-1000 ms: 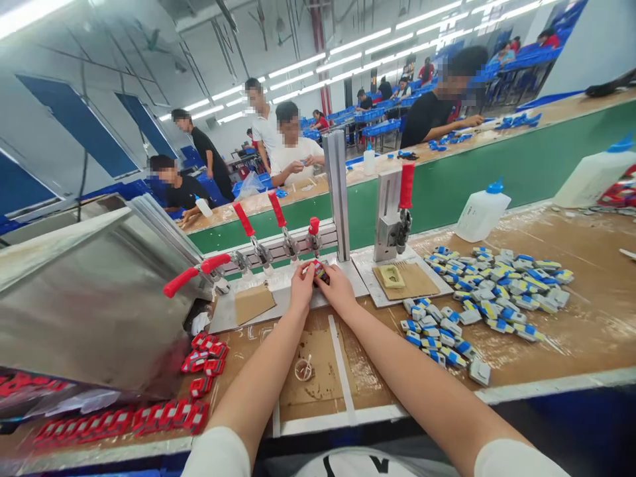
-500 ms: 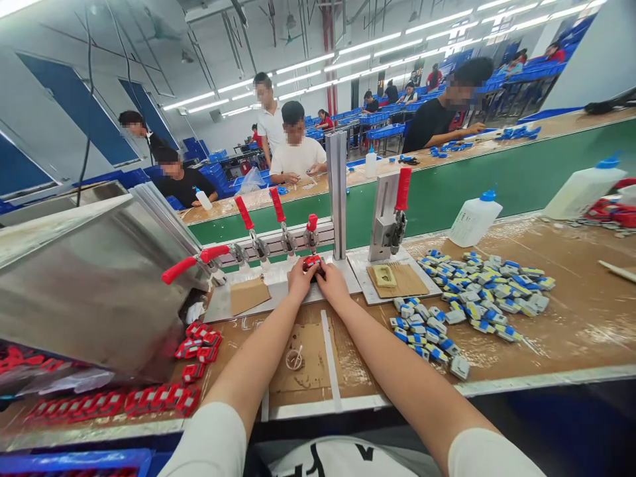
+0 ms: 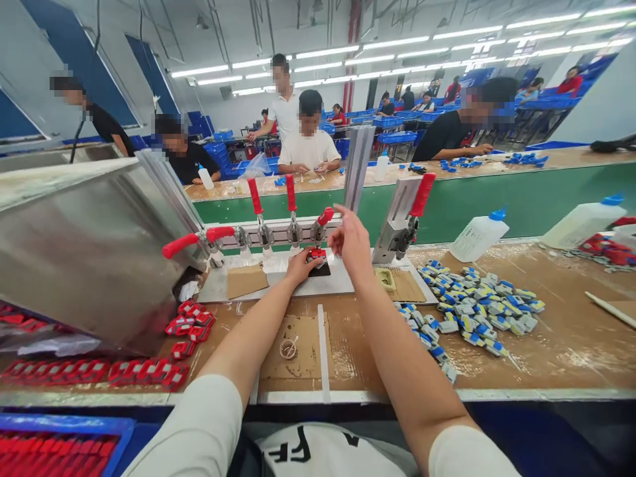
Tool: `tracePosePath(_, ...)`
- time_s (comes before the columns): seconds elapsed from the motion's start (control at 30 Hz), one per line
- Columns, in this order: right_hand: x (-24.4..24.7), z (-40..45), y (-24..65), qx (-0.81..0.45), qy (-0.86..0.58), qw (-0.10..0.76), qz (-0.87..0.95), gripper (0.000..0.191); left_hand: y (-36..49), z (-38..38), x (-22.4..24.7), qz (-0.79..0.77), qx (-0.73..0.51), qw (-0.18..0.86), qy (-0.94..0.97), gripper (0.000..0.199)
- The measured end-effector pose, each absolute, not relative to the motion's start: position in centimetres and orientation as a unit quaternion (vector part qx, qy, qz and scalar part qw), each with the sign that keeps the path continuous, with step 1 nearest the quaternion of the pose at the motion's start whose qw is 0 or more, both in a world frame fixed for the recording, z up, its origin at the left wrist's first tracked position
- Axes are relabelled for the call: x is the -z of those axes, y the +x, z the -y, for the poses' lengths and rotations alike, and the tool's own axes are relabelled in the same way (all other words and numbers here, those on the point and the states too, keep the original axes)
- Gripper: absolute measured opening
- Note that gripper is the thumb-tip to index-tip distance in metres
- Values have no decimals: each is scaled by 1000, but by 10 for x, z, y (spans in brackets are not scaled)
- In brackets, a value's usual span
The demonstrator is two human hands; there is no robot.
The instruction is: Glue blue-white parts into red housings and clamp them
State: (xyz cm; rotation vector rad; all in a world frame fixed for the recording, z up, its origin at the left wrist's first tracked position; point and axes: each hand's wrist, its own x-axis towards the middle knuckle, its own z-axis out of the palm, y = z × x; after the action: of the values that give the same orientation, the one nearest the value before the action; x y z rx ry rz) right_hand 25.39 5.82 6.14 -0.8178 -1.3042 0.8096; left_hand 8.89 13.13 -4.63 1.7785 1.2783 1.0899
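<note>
My left hand point(image 3: 301, 266) is at the clamp fixture, its thumb and fingers closed on the left side of a small red plastic part point(image 3: 318, 254). That part sits on a dark pad point(image 3: 320, 268), directly beneath a toggle clamp with a red handle point(image 3: 325, 216). Raised just right of this handle is my right hand point(image 3: 352, 242), holding nothing, its index finger stretched out and the others loosely bent. Whether a fingertip touches the handle, I cannot tell. More red-handled toggle clamps point(image 3: 291, 193) stand in the row to the left.
Many grey, blue and yellow parts point(image 3: 477, 305) lie in a heap at right, near a white bottle point(image 3: 479, 237). Red parts point(image 3: 144, 372) line the left side beside a metal box point(image 3: 84, 258). A second clamp stand point(image 3: 397, 225) holds a beige block point(image 3: 385, 278). Co-workers sit opposite.
My right hand has left the red part and risen to the clamp handle. My left hand stays at the part. The clamp handle now leans further right, and the view has shifted.
</note>
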Motion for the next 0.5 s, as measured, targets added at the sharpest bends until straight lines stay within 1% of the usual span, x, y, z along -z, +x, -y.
tracePosePath(0.1,-111,-57,252,-415,-345,591,599,58,89,-133,50,-489,-419,339,686,44)
tracePosePath(0.2,-121,-48,249,-433,-369,541,620,51,90,-134,52,-487,-424,339,684,44)
tracePosePath(0.27,-109,-35,248,-426,-381,536,621,44,90,-133,53,-484,-431,340,682,44)
tracePosePath(0.37,-82,-16,248,-416,-375,552,618,35,91,-132,54,-478,-444,341,676,45)
tracePosePath(0.5,-44,-6,244,-410,-358,563,622,31,91,-132,57,-472,-453,336,678,45)
